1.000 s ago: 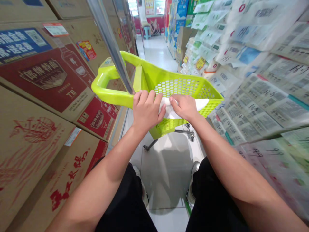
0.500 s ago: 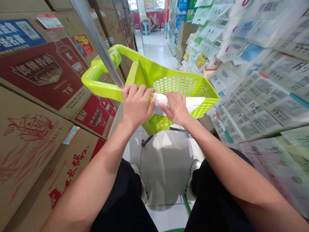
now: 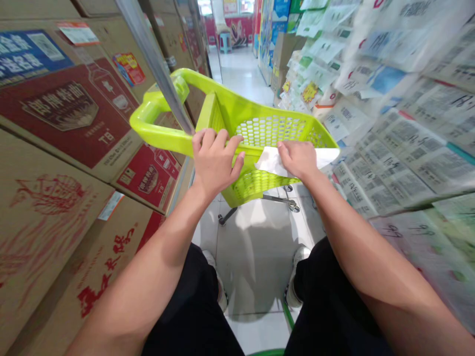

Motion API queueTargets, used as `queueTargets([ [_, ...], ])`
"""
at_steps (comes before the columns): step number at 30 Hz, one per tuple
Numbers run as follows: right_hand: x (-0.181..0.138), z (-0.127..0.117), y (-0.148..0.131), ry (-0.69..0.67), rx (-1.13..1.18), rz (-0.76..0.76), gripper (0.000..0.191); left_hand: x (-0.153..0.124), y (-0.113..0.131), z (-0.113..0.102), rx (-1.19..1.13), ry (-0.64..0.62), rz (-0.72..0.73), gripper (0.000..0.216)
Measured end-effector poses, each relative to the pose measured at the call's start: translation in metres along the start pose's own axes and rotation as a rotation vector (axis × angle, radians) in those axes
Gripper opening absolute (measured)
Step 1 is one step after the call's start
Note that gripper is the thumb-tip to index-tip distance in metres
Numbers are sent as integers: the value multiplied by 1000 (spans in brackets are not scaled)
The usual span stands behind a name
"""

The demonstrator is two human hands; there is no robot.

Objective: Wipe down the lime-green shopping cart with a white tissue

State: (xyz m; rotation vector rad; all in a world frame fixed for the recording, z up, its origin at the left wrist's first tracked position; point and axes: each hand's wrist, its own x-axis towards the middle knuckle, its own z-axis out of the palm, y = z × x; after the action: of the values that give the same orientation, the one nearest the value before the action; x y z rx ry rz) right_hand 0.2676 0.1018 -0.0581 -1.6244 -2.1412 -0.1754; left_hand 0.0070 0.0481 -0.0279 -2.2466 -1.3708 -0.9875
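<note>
A lime-green plastic shopping basket on wheels (image 3: 267, 129) stands in front of me in a narrow shop aisle. My left hand (image 3: 215, 160) is curled over the basket's near rim beside the metal pull handle (image 3: 156, 64). My right hand (image 3: 299, 158) presses a white cloth (image 3: 269, 162) flat against the near rim, further right, with its fingers closed on the cloth. The basket's inside looks bare.
Stacked cardboard cartons (image 3: 67, 148) with red and blue labels wall the left side. Racks of packaged goods (image 3: 389, 109) line the right. The white tiled floor (image 3: 256, 257) runs ahead between them to a blue stool (image 3: 225, 42) far off. My shoes and black trousers show below.
My right hand has slid the white cloth rightward along the basket's rim, away from my left hand. The left hand has kept its hold on the rim.
</note>
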Motion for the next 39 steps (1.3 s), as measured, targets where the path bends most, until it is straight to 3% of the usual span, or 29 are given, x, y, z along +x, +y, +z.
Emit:
queueTargets([
  [3, -7, 8, -46, 92, 196, -262, 75, -1, 3, 2, 43, -7, 6, 47],
  [5, -9, 10, -68, 149, 278, -349, 78, -1, 3, 0, 63, -13, 15, 47],
  [8, -7, 5, -66, 95, 302, -378, 78, -1, -1, -4, 69, -38, 32, 43],
  [10, -2, 0, -44, 1, 220, -233, 79, -1, -4, -6, 65, -46, 43, 39],
  [14, 7, -6, 1, -84, -36, 229, 78, -1, -5, -5, 78, -27, 41, 36],
  [16, 7, -4, 3, -57, -80, 266, 75, 0, -1, -1, 87, -17, 23, 35],
  [22, -4, 3, -65, 67, 137, -240, 69, 1, 7, 4, 101, 26, -21, 36],
  [25, -4, -1, -76, 49, 157, -298, 71, 1, 1, 0, 119, 13, -19, 35],
  [27, 0, -5, -59, -39, 111, -199, 73, 1, -5, -3, 129, 0, -5, 34],
  [30, 7, -10, -17, -146, -46, 152, 78, 1, -11, -3, 139, 6, 23, 33],
  [32, 7, -10, 1, -150, -129, 313, 78, 1, -12, -1, 135, 18, 36, 33],
  [33, 6, -9, 3, -132, -139, 319, 77, 1, -11, 0, 128, 23, 37, 34],
  [35, 1, -5, -9, -67, -80, 179, 71, 1, -8, 2, 112, 24, 33, 37],
  [38, -7, 3, -53, 61, 97, -161, 64, 1, -4, 2, 101, 10, 38, 42],
  [39, -9, 5, -66, 113, 125, -208, 65, 2, -4, 1, 104, 2, 40, 41],
])
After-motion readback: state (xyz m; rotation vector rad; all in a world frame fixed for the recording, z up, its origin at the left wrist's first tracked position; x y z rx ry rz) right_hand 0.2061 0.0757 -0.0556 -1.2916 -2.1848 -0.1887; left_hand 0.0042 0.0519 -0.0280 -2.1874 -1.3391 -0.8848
